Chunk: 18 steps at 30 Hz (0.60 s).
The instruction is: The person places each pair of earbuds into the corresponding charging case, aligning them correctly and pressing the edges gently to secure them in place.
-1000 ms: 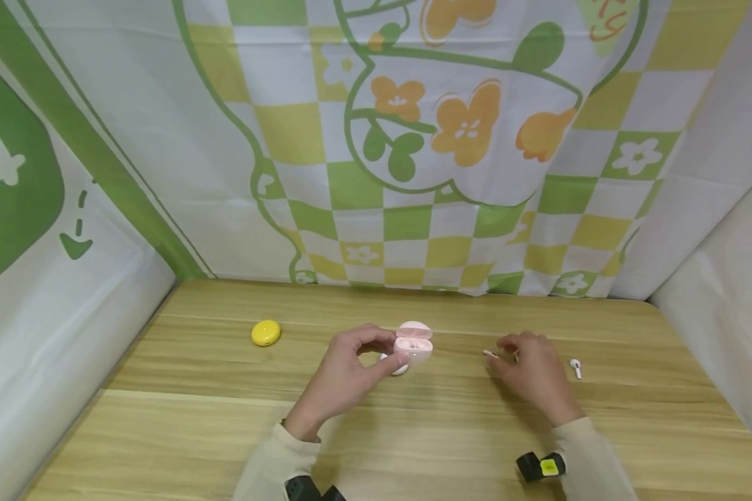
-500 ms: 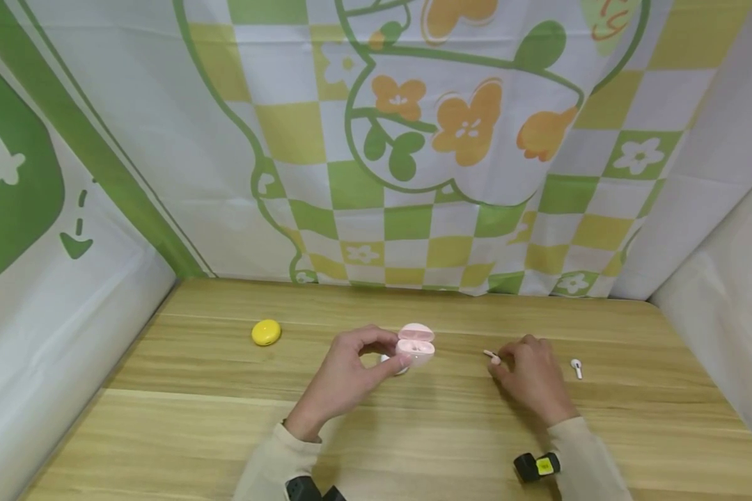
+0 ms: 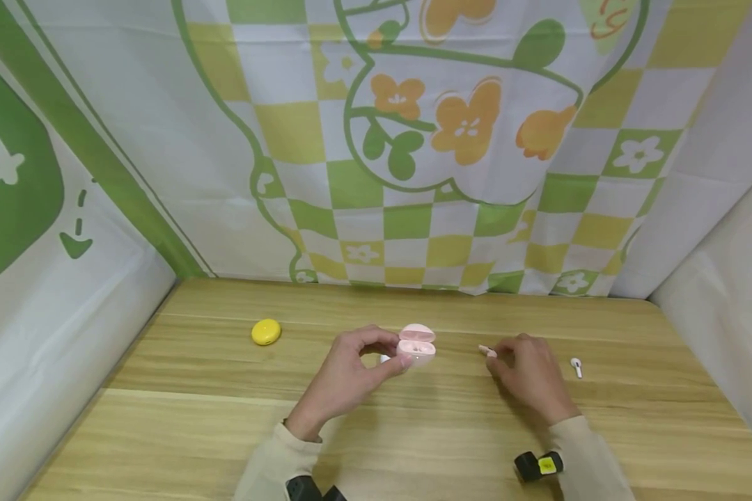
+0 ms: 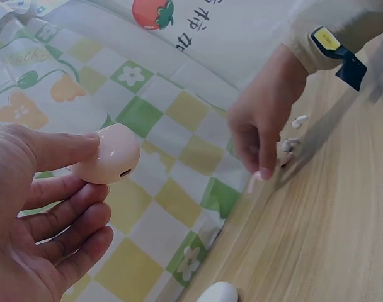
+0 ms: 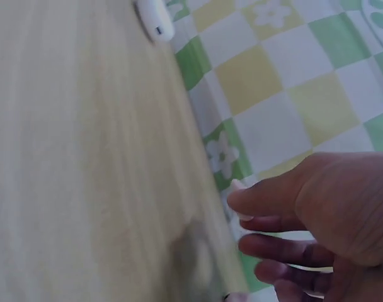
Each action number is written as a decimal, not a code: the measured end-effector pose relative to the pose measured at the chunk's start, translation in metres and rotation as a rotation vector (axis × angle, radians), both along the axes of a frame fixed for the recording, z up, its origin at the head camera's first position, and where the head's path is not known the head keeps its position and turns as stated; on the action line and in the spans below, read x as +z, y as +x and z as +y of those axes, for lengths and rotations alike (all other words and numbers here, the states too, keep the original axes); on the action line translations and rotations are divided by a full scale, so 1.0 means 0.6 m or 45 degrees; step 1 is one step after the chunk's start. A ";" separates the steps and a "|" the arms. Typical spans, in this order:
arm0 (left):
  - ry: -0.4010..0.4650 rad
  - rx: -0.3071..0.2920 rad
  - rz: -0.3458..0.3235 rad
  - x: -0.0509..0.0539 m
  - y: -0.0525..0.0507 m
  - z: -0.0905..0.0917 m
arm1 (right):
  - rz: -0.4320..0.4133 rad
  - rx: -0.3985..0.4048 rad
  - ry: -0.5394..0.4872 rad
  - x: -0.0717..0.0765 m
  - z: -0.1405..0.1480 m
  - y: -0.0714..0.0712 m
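My left hand holds a pink earbud case with its lid standing up, thumb on one side and fingers on the other. From the left wrist view the glossy pink case is seen from outside, above the table. To the right, my right hand pinches a small pink earbud between thumb and fingers. Its tip pokes out past the thumb in the right wrist view. A white earbud case lies on the table, mostly hidden behind my left hand.
A round yellow case sits at the table's left. One white earbud lies right of my right hand. More earbuds lie behind that hand in the left wrist view. A patterned cloth hangs along the back edge.
The pink earbud has shifted slightly left in my right hand's pinch. My left hand and the open pink case have drifted very slightly right.
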State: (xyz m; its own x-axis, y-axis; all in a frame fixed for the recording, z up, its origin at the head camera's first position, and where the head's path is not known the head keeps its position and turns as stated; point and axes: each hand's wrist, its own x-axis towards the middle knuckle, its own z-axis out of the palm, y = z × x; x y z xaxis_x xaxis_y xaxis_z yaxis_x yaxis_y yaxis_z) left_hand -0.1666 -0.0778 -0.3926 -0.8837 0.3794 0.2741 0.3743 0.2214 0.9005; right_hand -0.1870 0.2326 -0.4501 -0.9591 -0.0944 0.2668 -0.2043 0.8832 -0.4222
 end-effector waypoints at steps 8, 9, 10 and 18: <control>-0.006 0.003 -0.001 0.000 0.000 0.001 | -0.029 0.035 -0.192 0.037 -0.020 0.009; -0.008 0.004 -0.003 0.000 0.000 0.001 | -0.028 0.038 -0.211 0.042 -0.022 0.011; -0.009 0.005 -0.006 0.000 0.000 0.001 | -0.026 0.040 -0.229 0.047 -0.025 0.013; -0.018 0.008 -0.018 -0.001 0.001 0.002 | 0.022 0.079 -0.339 0.081 -0.039 0.029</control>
